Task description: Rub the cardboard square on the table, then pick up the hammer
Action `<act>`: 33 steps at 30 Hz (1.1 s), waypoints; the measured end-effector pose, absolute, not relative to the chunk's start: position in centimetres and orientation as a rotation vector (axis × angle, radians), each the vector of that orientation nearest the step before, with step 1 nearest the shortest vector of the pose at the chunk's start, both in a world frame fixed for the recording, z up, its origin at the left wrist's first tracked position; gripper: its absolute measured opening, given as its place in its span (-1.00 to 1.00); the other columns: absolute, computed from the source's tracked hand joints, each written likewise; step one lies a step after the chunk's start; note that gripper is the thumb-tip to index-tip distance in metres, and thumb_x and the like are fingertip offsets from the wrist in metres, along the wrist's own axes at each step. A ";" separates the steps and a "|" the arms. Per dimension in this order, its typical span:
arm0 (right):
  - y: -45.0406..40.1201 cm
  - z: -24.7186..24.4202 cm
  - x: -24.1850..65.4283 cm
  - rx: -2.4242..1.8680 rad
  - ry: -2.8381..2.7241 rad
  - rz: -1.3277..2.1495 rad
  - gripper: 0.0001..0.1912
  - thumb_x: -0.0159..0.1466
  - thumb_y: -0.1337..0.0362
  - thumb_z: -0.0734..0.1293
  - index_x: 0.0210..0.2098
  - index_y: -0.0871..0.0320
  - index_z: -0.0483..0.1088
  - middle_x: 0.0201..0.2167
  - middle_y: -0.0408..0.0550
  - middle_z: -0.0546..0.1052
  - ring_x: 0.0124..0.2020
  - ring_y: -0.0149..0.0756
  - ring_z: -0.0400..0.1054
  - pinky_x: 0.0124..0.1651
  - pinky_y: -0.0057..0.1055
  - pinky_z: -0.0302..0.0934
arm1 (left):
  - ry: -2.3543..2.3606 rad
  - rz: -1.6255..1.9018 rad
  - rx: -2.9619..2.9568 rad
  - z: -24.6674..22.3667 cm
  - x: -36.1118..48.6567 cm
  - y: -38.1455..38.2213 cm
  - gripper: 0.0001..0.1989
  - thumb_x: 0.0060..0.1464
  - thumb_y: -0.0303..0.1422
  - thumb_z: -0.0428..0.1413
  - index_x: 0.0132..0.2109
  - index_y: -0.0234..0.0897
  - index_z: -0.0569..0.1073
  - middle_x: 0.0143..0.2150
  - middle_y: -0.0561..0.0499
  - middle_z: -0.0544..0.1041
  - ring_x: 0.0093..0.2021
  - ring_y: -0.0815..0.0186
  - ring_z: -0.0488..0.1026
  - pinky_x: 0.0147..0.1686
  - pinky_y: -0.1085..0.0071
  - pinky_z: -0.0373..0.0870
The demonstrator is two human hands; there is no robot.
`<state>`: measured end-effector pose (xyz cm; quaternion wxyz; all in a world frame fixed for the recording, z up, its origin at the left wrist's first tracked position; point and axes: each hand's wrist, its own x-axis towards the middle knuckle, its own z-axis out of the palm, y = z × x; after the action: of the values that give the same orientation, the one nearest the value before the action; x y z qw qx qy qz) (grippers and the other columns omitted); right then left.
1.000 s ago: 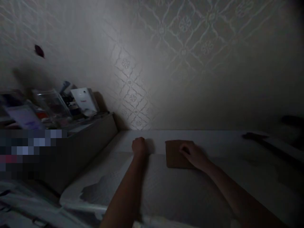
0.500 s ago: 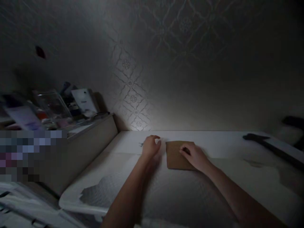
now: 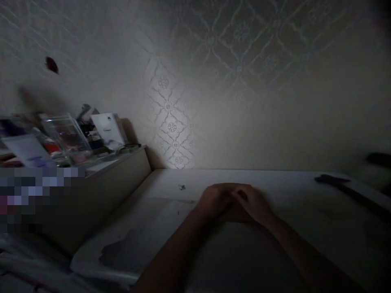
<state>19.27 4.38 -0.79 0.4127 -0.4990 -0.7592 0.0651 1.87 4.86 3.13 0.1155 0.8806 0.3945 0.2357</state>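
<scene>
Both hands, left hand (image 3: 214, 200) and right hand (image 3: 252, 202), lie flat on brown card (image 3: 235, 215).

Dim home room: patterned wallpaper (image 3: 171, 122) beyond the hands, cluttered shelf (image 3: 116, 156) (boxes, bottles) to their left, white table (image 3: 290, 191) underneath.

We held both forearms stretched forward toward twelve o'clock, converging ahead of us. Our left hand (image 3: 214, 200) lay palm down, fingers loosely curled, its knuckles raised. Our right hand (image 3: 252, 202) lay at its three o'clock, also palm down, touching it. The dim light hid the fingertips.
</scene>
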 end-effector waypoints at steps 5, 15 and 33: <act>4.1 -0.5 19.0 -1.233 -1.943 0.188 -0.78 0.26 0.18 0.17 -0.43 0.09 0.37 -0.39 -0.04 0.51 -0.31 -0.21 0.39 -0.23 -0.31 0.24 | 1.137 0.739 2.569 3.1 1.9 5.0 -0.73 0.05 -0.36 0.04 -0.10 -0.19 0.52 -0.18 0.02 0.57 -0.18 0.29 0.47 -0.12 0.47 0.31; 4.1 -0.6 19.0 -1.194 -1.954 0.227 -0.79 0.26 0.25 0.16 -0.38 0.09 0.41 -0.34 -0.05 0.53 -0.28 -0.22 0.41 -0.18 -0.31 0.26 | 1.112 0.755 2.520 2.9 2.0 5.1 -0.73 0.04 -0.33 0.06 -0.10 -0.21 0.51 -0.17 0.03 0.56 -0.19 0.29 0.44 -0.13 0.46 0.31; 4.2 -0.8 19.2 -1.252 -1.949 0.221 -0.77 0.25 0.22 0.16 -0.39 0.08 0.43 -0.37 -0.07 0.54 -0.31 -0.21 0.42 -0.23 -0.32 0.25 | 1.385 0.628 2.562 3.2 1.8 5.3 -0.73 0.12 -0.31 -0.01 -0.13 -0.21 0.54 -0.18 -0.02 0.57 -0.18 0.27 0.47 -0.14 0.45 0.31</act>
<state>19.21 4.25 -0.81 0.3960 -0.4941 -0.7691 0.0870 1.82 5.27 3.20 0.0809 0.8571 0.4633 0.2101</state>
